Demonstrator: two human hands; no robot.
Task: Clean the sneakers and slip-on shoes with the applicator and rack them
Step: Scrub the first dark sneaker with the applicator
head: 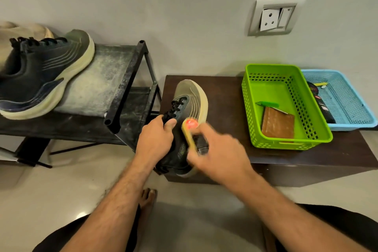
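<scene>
1. The dark sneaker (pixel 185 120) with its pale sole stands tilted on the left end of the dark tabletop (pixel 225 96), toe toward the wall.
2. My left hand (pixel 156 136) grips it at the laces, fingers curled over the tongue.
3. My right hand (pixel 216 154), blurred, is wrapped round the applicator brush (pixel 191 132), whose wooden back with a red mark lies against the sneaker's side.
4. The matching sneaker (pixel 41 75) lies on the top tier of the dusty black shoe rack (pixel 126 88), just left of the tabletop.
5. A green basket (pixel 284 143) on the tabletop holds a brown cloth (pixel 278 122); a blue basket (pixel 351 98) touches it on the right.
6. A wall socket (pixel 274 16) is above the baskets.
</scene>
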